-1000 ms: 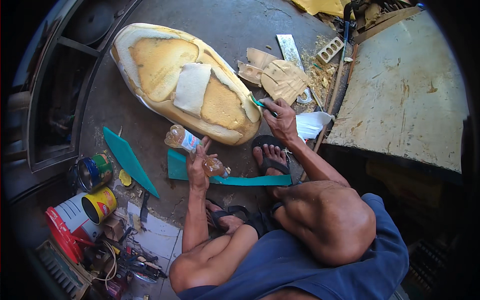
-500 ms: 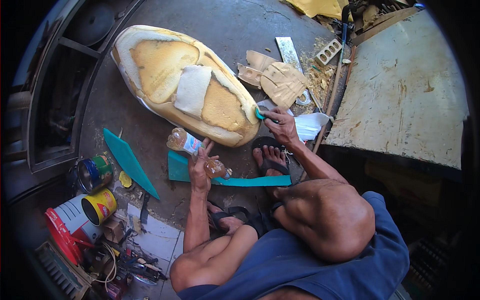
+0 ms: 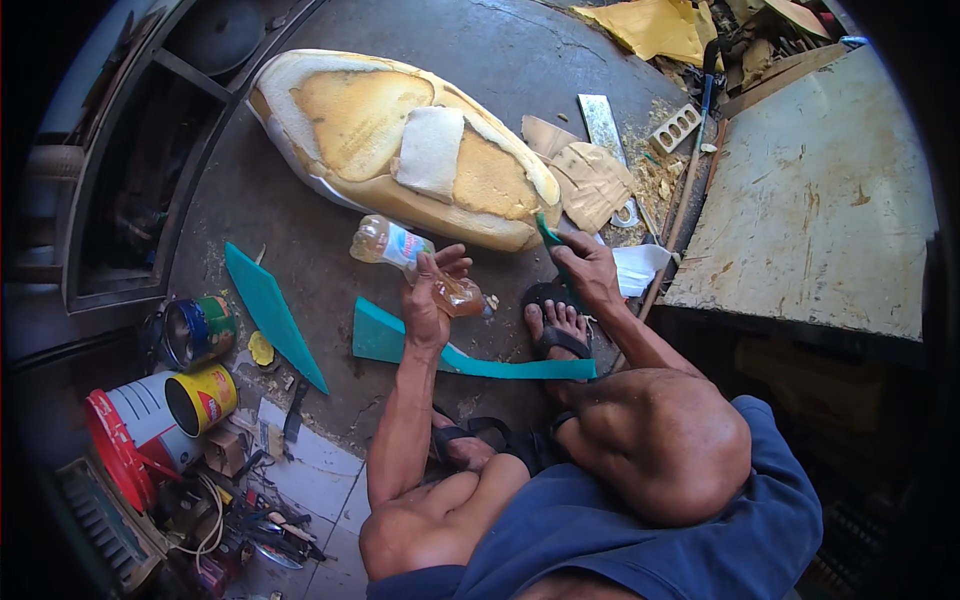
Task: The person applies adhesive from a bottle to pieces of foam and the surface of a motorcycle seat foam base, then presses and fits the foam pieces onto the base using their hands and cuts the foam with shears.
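Observation:
My left hand (image 3: 430, 290) is wrapped round a plastic bottle (image 3: 392, 238) of amber liquid, held tilted over the floor. My right hand (image 3: 585, 265) grips a green strip (image 3: 547, 228) at the near right end of a long, worn foam seat (image 3: 335, 120); whether it touches the foam I cannot tell. A pale patch (image 3: 430, 150) lies on the seat. A curved teal foam piece (image 3: 500, 367) lies below my hands beside my sandalled foot (image 3: 558, 325), and another teal piece (image 3: 275, 315) lies to the left.
Tins (image 3: 200, 398) and a red-and-white bucket (image 3: 135, 440) stand at lower left among scattered tools, near a dark metal frame (image 3: 180, 80). Cardboard scraps (image 3: 590, 180), a holed block (image 3: 675, 128) and rods (image 3: 670, 255) lie right of the seat. A large worn board (image 3: 800, 200) fills the right.
My left hand has lifted the bottle up and to the right. My right hand has shifted right with the green strip. The seat appears farther right and higher in the picture.

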The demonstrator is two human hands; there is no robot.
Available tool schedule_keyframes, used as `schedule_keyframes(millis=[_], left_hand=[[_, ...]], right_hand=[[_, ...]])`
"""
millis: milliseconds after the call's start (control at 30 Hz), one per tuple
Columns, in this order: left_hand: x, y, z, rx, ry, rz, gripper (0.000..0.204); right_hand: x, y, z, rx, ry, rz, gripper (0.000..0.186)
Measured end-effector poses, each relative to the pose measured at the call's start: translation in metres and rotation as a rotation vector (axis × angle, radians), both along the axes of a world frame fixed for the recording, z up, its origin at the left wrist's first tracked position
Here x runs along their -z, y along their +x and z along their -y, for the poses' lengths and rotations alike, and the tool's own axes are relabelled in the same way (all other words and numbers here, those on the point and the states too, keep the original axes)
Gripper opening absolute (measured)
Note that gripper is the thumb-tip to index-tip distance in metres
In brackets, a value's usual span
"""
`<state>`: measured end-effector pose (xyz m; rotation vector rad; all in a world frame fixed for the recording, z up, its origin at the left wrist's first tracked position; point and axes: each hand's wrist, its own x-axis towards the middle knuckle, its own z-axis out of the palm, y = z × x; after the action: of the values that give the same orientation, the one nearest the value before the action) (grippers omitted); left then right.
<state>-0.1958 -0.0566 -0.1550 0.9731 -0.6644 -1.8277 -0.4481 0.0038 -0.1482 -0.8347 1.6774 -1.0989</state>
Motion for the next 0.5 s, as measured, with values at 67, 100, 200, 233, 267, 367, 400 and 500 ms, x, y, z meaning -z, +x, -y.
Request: schedule_keyframes(millis=[67,100,200,233,267,367,400,500], left_hand=[[-0.016,0.005,0.012,-0.139,-0.063,-0.040,0.047],[-0.032,0.017,0.018,-0.295,-0.140,-0.040,0.044],[-0.069,0.027,0.022,-0.484,-0.168,-0.078,0.042],[-0.072,0.034,0.018,-0.492,-0.170,-0.059,0.042],[-0.075,0.039,0.012,-0.539,-0.161,-0.064,0.042],[-0.073,0.043,0.000,-0.588,-0.157,-0.048,0.040],[-0.070,0.044,-0.002,-0.579,-0.193,0.015,0.039],[-0.062,0.043,-0.012,-0.594,-0.300,0.243,0.035]], right_hand=[[-0.033,0.014,0.006,-0.131,0.150,0.078,0.038],[-0.049,0.032,0.012,-0.283,0.286,0.193,0.038],[-0.053,0.067,0.016,-0.370,0.455,0.362,0.038],[-0.052,0.080,0.018,-0.348,0.468,0.495,0.036],[-0.053,0.087,0.021,-0.366,0.481,0.469,0.035],[-0.044,0.104,0.023,-0.425,0.428,0.674,0.034],[-0.046,0.107,0.023,-0.424,0.428,0.681,0.034],[-0.057,0.106,0.019,-0.443,0.415,0.628,0.031]])
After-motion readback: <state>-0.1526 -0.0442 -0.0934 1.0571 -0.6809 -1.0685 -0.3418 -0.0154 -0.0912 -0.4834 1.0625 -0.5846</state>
